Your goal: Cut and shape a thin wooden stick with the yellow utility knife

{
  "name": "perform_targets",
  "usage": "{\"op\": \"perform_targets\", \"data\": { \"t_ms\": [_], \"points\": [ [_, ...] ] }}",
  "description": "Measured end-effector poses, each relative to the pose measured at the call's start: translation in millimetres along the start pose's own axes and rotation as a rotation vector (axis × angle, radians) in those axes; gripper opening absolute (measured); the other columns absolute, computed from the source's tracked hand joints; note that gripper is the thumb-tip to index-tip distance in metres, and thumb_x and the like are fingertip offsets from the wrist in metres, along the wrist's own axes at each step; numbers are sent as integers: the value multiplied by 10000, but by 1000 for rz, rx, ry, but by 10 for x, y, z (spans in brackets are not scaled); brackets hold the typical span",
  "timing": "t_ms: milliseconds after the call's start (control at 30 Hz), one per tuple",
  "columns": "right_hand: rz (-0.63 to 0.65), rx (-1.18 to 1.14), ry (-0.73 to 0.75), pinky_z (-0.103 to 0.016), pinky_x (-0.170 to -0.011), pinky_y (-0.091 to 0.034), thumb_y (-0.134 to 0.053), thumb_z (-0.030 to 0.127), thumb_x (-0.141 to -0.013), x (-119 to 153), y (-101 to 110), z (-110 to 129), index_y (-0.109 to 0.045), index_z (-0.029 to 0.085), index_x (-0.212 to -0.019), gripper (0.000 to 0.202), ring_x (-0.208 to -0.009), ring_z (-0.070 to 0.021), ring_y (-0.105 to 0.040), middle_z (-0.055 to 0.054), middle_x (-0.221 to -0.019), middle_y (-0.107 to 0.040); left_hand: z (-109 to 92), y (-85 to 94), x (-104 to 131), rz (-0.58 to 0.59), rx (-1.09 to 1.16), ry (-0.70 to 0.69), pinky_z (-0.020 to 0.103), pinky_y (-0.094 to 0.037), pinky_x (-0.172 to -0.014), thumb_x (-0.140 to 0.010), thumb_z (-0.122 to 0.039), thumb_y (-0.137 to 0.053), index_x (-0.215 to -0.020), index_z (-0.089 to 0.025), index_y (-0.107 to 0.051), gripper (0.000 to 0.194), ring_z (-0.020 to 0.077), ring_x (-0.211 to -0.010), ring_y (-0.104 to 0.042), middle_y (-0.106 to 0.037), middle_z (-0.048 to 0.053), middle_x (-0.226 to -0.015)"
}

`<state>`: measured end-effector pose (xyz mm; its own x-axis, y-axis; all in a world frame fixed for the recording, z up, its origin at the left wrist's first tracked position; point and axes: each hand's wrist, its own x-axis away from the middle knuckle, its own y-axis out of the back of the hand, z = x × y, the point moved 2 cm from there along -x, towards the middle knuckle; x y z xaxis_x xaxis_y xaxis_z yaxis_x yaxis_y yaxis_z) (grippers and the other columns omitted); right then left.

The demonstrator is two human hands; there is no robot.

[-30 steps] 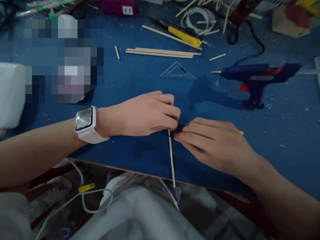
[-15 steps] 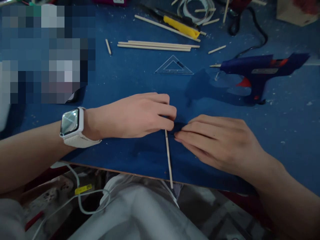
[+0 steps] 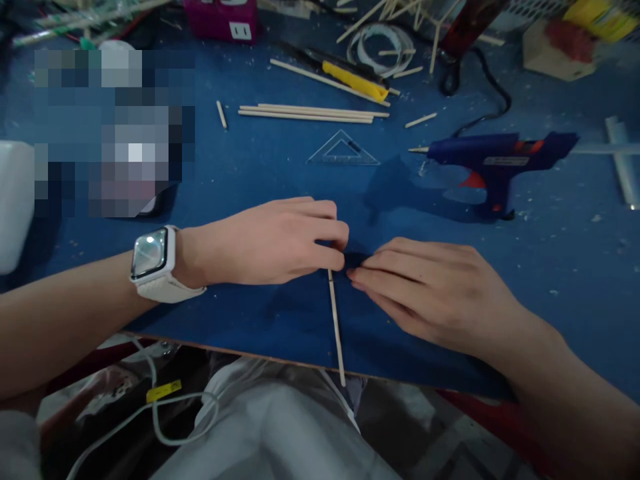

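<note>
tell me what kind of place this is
Most likely a craft or model-making bench: a blue glue gun and clear set square lie on the blue worktop, with loose thin wooden sticks beside them.

1. The wooden stick (image 3: 336,327) was thin, pale and straight, like a skewer or dowel.
2. It lay flat on the blue worktop (image 3: 280,173), running from the middle of the board toward the person, leaning slightly to the right at its near end.
3. Its near end stuck out just past the worktop's front edge, above the person's lap.
4. Its far end was hidden where the fingertips of the left hand (image 3: 270,241) and the right hand (image 3: 435,287) met; both hands pressed down on it there.
5. The visible length looked whole and unbroken.
</note>
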<state>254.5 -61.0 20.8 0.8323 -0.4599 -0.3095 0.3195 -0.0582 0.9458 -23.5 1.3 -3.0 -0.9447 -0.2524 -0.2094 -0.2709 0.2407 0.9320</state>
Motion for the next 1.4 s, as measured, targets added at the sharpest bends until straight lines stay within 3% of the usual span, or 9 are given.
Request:
{"op": "perform_targets", "data": {
  "t_ms": [267, 500, 667, 900, 1400],
  "points": [
    [-46, 54, -10, -335, -762, -668, -734, 108, -1235, -15, -23, 3, -922, 226, -1224, 222, -909, -190, -865, -8, -1081, -970, 72, -18, 40, -44, -88, 5, 424, -594, -1045, -1267, -68, -521, -1286, -269, -900, 429, 271, -1286, -792, -920, 76, -1382],
    [-55, 60, -105, -358, -882, -709, -728, 109, -1246, 7, -33, -68, -925, 243, -1326, 251, -1038, -218, -899, -29, -1211, -986, 203, 3, 60, -31, -26, 73, 446, -615, -1113, -1367, -273, -448, -1363, -286, -893, 445, 286, -1303, -804, -868, 102, -1354],
    [-82, -41, -150, -362, -929, -735, -747, 127, -1249, 20, -88, -102, -948, 254, -1343, 255, -1019, -216, -902, -24, -1208, -990, 180, -10, 53, -55, -50, 49, 443, -613, -1096, -1392, -291, -377, -1354, -258, -870, 496, 288, -1283, -787, -845, 114, -1338],
    [-173, -55, -117, -357, -889, -730, -884, 89, -1154, -54, -134, -96, -957, 177, -1219, 130, -929, -219, -881, -59, -1111, -975, 143, -24, 45, -54, -29, 73, 430, -604, -1107, -1377, -292, -460, -1333, -270, -884, 427, 279, -1312, -772, -836, 96, -1336],
    [-204, 10, -124, -328, -801, -716, -875, 152, -1192, -51, -151, -108, -923, 252, -1193, 111, -878, -185, -880, -3, -1093, -977, 146, -52, 42, -111, -21, 50, 437, -575, -1061, -1367, -273, -464, -1267, -255, -886, 434, 286, -1215, -742, -837, 99, -1319]
  ]
}}
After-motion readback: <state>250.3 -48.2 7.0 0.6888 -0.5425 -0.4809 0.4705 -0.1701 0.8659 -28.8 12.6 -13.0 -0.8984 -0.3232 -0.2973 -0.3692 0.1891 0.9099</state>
